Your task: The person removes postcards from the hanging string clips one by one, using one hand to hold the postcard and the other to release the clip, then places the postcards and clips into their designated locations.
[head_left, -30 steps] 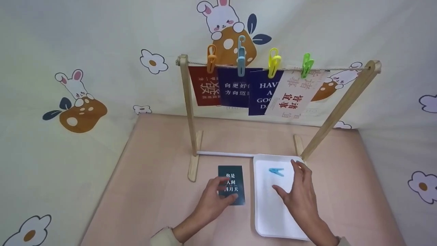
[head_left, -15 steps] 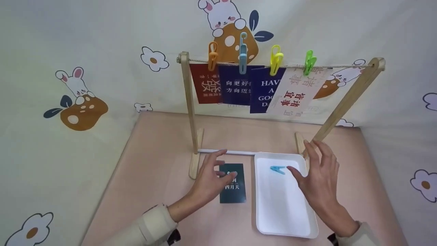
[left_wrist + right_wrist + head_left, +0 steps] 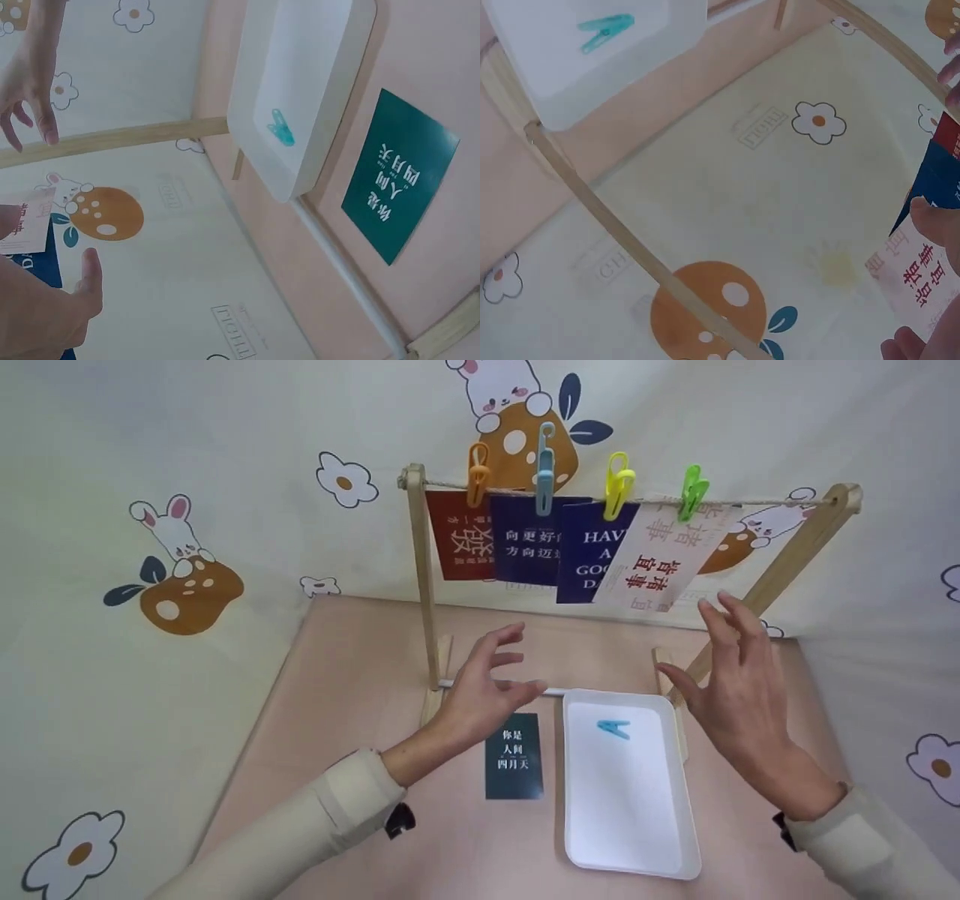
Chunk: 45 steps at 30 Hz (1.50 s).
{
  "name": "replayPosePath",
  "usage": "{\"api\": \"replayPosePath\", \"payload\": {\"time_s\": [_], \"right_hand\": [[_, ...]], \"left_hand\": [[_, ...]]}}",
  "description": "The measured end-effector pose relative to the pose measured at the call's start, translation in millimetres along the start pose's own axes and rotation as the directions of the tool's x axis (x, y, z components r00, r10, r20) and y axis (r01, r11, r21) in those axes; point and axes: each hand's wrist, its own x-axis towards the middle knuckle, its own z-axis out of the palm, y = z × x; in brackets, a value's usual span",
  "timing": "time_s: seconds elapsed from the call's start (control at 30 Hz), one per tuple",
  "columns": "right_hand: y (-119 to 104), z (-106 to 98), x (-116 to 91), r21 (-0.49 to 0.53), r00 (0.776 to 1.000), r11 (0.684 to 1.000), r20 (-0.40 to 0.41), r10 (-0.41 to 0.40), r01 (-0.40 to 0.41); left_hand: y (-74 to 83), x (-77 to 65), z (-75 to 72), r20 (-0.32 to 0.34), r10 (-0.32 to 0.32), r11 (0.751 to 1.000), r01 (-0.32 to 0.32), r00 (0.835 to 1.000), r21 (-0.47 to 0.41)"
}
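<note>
My left hand (image 3: pixel 484 679) hovers with fingers spread above the dark green card (image 3: pixel 514 776), holding nothing. To the right, my right hand (image 3: pixel 742 690) is raised beside the white tray (image 3: pixel 630 851), its thumb and fingers apart and nothing between them. A blue clothespin (image 3: pixel 615 728) lies in the tray. Four cards hang from a cord: a red card (image 3: pixel 457 559), a navy card (image 3: pixel 529 566), a navy card with English words (image 3: pixel 581 577) and a pale card with red characters (image 3: pixel 637 585). An orange (image 3: pixel 478 476), a light blue (image 3: pixel 545 472), a yellow (image 3: pixel 618 487) and a green clothespin (image 3: pixel 694 493) grip them.
The cord runs between two wooden posts, the left post (image 3: pixel 424 585) and the right post (image 3: pixel 795 551). A white rod (image 3: pixel 555 691) joins them low down, behind the tray. A pale patterned cloth (image 3: pixel 247 457) stands behind the pink tabletop (image 3: pixel 360 682).
Both hands have risen from near the green card and tray towards the hanging cards, the right one also moving rightwards. The card and the tray's clothespin stay put; the head view tilts slightly.
</note>
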Motion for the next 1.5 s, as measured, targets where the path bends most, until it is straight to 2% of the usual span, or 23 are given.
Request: {"api": "replayPosePath", "payload": {"time_s": [0.13, 0.2, 0.37, 0.43, 0.67, 0.8, 1.0, 1.13, 1.3, 1.4, 1.5], "right_hand": [[5.2, -14.4, 16.3, -0.093, 0.997, 0.993, 0.038, -0.070, 0.073], [5.4, -19.6, 25.3, -0.102, 0.996, 0.991, 0.035, -0.084, 0.087], [-0.6, -23.6, 47.8, -0.050, 0.995, 0.996, -0.068, -0.072, 0.068], [-3.2, -25.3, 56.2, -0.041, 0.994, 0.998, -0.086, -0.061, 0.057], [-10.5, -31.8, 83.2, 0.066, 0.997, 0.996, -0.044, 0.056, -0.053], [-10.1, -34.3, 97.1, 0.088, 0.997, 0.994, -0.036, 0.074, -0.071], [-5.0, -38.3, 123.5, 0.121, 0.994, 0.990, -0.074, 0.083, -0.074], [0.5, -43.3, 140.9, 0.142, 0.996, 0.990, -0.088, 0.018, -0.006], [6.1, -47.7, 158.9, 0.152, 0.998, 0.987, -0.015, -0.058, 0.060], [7.1, -48.9, 165.4, 0.158, 0.997, 0.987, 0.072, -0.022, 0.010], [8.0, -51.1, 167.4, 0.137, 0.983, 0.989, 0.184, 0.027, -0.053]], "left_hand": [[14.9, 15.2, 3.7, -0.022, 0.040, 0.997, -0.041, 0.999, -0.058], [21.9, 21.5, 6.5, -0.026, 0.060, 0.995, -0.062, 0.998, -0.082], [37.3, 33.8, 14.8, -0.018, 0.091, 0.990, -0.093, 0.996, -0.110], [41.2, 39.4, 18.6, -0.023, 0.105, 0.987, -0.107, 0.994, -0.122], [40.8, 58.1, 29.6, -0.051, 0.123, 0.984, -0.129, 0.991, -0.120], [41.1, 65.6, 32.4, -0.059, 0.149, 0.981, -0.155, 0.987, -0.120], [43.2, 74.8, 38.3, -0.067, 0.159, 0.978, -0.167, 0.985, -0.129], [39.4, 81.1, 41.3, -0.112, 0.160, 0.975, -0.175, 0.981, -0.136], [33.3, 88.9, 41.3, -0.174, 0.167, 0.976, -0.187, 0.970, -0.108], [30.1, 91.9, 42.5, -0.168, 0.165, 0.979, -0.182, 0.972, -0.092], [27.3, 92.4, 46.5, -0.153, 0.146, 0.980, -0.164, 0.977, -0.116]]}}
